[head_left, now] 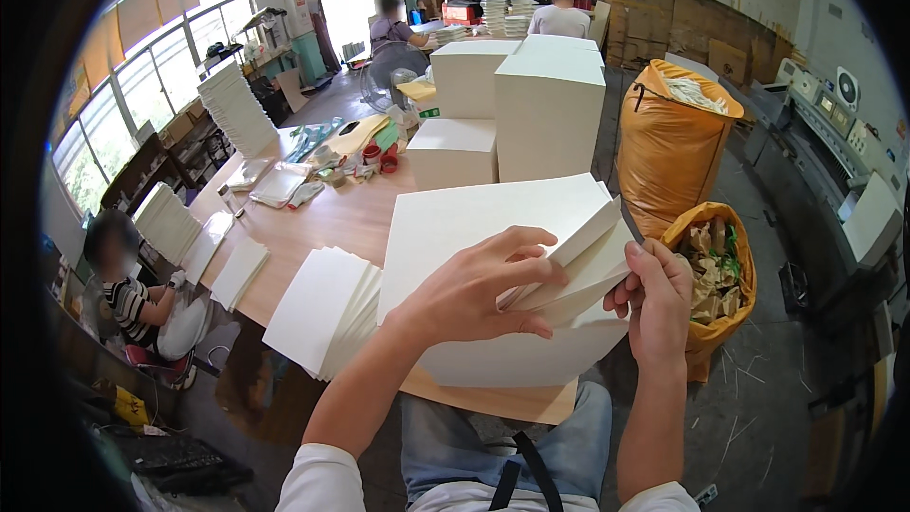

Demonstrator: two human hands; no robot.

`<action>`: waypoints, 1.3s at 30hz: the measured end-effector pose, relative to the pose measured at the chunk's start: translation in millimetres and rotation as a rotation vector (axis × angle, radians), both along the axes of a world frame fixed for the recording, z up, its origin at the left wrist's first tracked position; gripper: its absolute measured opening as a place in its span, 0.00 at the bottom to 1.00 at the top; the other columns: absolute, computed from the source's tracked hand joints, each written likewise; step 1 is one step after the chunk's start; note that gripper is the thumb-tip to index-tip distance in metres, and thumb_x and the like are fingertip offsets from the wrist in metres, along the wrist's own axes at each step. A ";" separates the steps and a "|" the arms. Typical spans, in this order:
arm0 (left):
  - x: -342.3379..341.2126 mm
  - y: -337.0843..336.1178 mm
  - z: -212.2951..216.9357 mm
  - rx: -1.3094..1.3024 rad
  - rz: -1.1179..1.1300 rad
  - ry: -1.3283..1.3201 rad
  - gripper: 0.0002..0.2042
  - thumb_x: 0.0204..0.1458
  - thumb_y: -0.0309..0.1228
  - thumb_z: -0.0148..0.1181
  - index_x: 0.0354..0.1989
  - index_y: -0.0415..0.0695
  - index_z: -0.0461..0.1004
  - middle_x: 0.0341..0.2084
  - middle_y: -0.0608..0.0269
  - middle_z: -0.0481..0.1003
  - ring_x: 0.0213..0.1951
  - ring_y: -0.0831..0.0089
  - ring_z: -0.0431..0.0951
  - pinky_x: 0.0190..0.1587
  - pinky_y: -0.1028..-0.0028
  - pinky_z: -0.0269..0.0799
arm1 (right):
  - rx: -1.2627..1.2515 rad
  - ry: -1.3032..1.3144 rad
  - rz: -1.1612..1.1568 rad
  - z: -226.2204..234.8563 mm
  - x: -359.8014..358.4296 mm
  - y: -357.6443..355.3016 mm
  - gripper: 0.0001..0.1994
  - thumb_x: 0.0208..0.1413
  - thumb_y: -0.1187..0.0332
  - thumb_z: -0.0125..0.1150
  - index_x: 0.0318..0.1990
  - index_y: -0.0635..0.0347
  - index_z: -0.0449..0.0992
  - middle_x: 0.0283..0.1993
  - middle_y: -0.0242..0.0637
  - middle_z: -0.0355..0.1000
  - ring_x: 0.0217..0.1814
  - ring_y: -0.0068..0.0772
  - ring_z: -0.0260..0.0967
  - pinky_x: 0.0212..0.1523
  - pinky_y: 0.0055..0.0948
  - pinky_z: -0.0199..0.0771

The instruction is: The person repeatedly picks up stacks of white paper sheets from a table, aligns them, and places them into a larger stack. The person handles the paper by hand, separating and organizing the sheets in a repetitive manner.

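Nearest you, bent white sheets [595, 261] rise above the broad white stack [445, 218] on the near right of the table [303, 228], not yet laid flat. From the left, a slim pile [240, 273] and a fanned pile [308, 308] lie apparently set aside. Your left hand [483, 284] is spread over the sheets, thumb apart from fingers. Farther off, tall white stacks [550, 114] stand squared. At right, your right hand [659, 289] pinches the sheets' edge. You seem midway through this bunch; how much of the broad stack is left to handle, you cannot tell.
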State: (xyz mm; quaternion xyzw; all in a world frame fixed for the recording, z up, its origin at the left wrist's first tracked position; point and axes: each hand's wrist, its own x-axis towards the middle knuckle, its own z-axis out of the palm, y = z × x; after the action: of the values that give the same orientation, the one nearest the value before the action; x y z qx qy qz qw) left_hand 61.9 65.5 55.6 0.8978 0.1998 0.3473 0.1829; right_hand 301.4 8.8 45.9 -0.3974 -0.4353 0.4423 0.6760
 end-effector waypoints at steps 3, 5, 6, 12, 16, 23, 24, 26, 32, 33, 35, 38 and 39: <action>-2.2 3.1 -2.0 0.009 -0.006 0.000 0.19 0.55 0.38 0.80 0.54 0.54 0.83 0.60 0.57 0.77 0.56 0.55 0.83 0.58 0.59 0.83 | -0.001 -0.018 0.007 -2.2 1.5 0.3 0.18 0.74 0.63 0.60 0.27 0.52 0.70 0.20 0.28 0.70 0.18 0.20 0.71 0.19 0.20 0.61; -3.3 4.4 -3.2 -0.023 -0.019 -0.023 0.19 0.55 0.37 0.80 0.54 0.54 0.83 0.60 0.58 0.77 0.56 0.55 0.83 0.58 0.59 0.82 | -0.010 -0.032 0.009 -2.2 3.5 -0.4 0.19 0.74 0.62 0.60 0.26 0.53 0.70 0.20 0.27 0.70 0.19 0.19 0.71 0.20 0.20 0.61; -3.3 5.5 -4.6 -0.032 -0.017 -0.024 0.19 0.56 0.37 0.79 0.55 0.54 0.83 0.61 0.57 0.77 0.56 0.55 0.83 0.58 0.59 0.82 | -0.015 -0.035 0.008 -0.9 4.4 -2.2 0.20 0.74 0.61 0.61 0.26 0.53 0.70 0.20 0.26 0.69 0.20 0.18 0.72 0.21 0.20 0.61; 1.8 3.8 -4.0 -0.019 0.023 -0.040 0.20 0.52 0.31 0.81 0.54 0.50 0.85 0.64 0.56 0.77 0.62 0.53 0.80 0.61 0.59 0.81 | 0.042 -0.256 -0.108 -7.6 -1.1 1.8 0.19 0.73 0.62 0.61 0.26 0.52 0.68 0.19 0.26 0.68 0.17 0.18 0.67 0.18 0.20 0.59; -0.8 1.0 0.0 -0.019 0.013 0.038 0.20 0.52 0.31 0.81 0.54 0.50 0.85 0.65 0.56 0.77 0.62 0.53 0.80 0.61 0.58 0.81 | -0.014 0.000 -0.013 1.5 -0.8 1.0 0.18 0.73 0.65 0.60 0.26 0.52 0.68 0.19 0.28 0.69 0.18 0.20 0.69 0.20 0.20 0.63; -2.5 6.0 -1.8 -0.021 -0.036 0.010 0.21 0.54 0.29 0.79 0.57 0.52 0.85 0.64 0.57 0.78 0.61 0.53 0.81 0.60 0.58 0.82 | 0.015 0.006 0.016 -3.9 3.9 0.0 0.19 0.74 0.62 0.62 0.26 0.54 0.70 0.20 0.27 0.70 0.22 0.19 0.73 0.23 0.20 0.63; -2.3 5.9 -2.8 -0.024 -0.029 -0.005 0.20 0.55 0.28 0.78 0.57 0.52 0.85 0.64 0.57 0.78 0.61 0.53 0.82 0.60 0.58 0.82 | 0.009 -0.026 0.000 -4.6 5.2 -1.0 0.19 0.74 0.62 0.62 0.26 0.54 0.70 0.20 0.26 0.70 0.22 0.18 0.72 0.23 0.20 0.62; -1.3 5.2 -4.3 -0.024 -0.011 -0.034 0.19 0.58 0.26 0.74 0.58 0.52 0.85 0.64 0.56 0.78 0.61 0.51 0.82 0.59 0.58 0.82 | 0.005 -0.092 -0.027 -5.2 6.7 -1.8 0.19 0.74 0.63 0.62 0.26 0.54 0.70 0.20 0.26 0.70 0.21 0.17 0.71 0.23 0.19 0.61; -1.6 5.2 -4.3 0.001 -0.027 0.013 0.18 0.59 0.27 0.74 0.57 0.55 0.84 0.68 0.54 0.74 0.61 0.50 0.83 0.59 0.58 0.83 | -0.022 0.028 -0.057 -1.1 0.9 -0.8 0.17 0.73 0.65 0.64 0.27 0.55 0.71 0.21 0.28 0.70 0.22 0.22 0.73 0.23 0.21 0.65; -2.7 3.6 -3.5 -0.002 -0.025 0.017 0.18 0.58 0.28 0.76 0.57 0.56 0.84 0.68 0.54 0.74 0.61 0.50 0.83 0.59 0.58 0.83 | -0.004 0.079 -0.038 -2.0 2.3 -0.8 0.17 0.73 0.65 0.63 0.27 0.55 0.71 0.22 0.29 0.71 0.22 0.23 0.74 0.24 0.22 0.66; -2.3 0.7 -2.1 0.000 -0.027 0.024 0.19 0.55 0.30 0.79 0.55 0.56 0.84 0.68 0.55 0.73 0.60 0.50 0.83 0.58 0.58 0.83 | -0.002 0.070 -0.010 -3.9 4.3 -0.2 0.17 0.73 0.65 0.63 0.27 0.55 0.71 0.23 0.31 0.72 0.23 0.25 0.76 0.24 0.23 0.69; -3.5 5.0 -4.6 -0.047 -0.023 0.002 0.21 0.51 0.32 0.82 0.54 0.56 0.85 0.66 0.60 0.76 0.60 0.54 0.83 0.60 0.59 0.82 | -0.027 0.053 -0.042 -2.3 0.1 -1.2 0.17 0.73 0.65 0.62 0.28 0.54 0.69 0.22 0.27 0.69 0.21 0.22 0.71 0.23 0.23 0.65; -4.2 6.0 -4.6 -0.066 -0.026 0.002 0.21 0.52 0.31 0.82 0.55 0.55 0.85 0.65 0.60 0.76 0.60 0.55 0.82 0.60 0.59 0.82 | -0.013 0.034 -0.072 -5.9 3.2 -0.4 0.18 0.74 0.64 0.62 0.28 0.54 0.69 0.22 0.26 0.68 0.21 0.21 0.67 0.23 0.22 0.62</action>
State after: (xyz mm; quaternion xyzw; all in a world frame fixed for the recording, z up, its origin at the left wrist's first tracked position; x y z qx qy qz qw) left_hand 57.8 71.4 51.0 0.8940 0.1997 0.3373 0.2169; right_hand 304.6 8.5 40.0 -0.4098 -0.4064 0.4270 0.6961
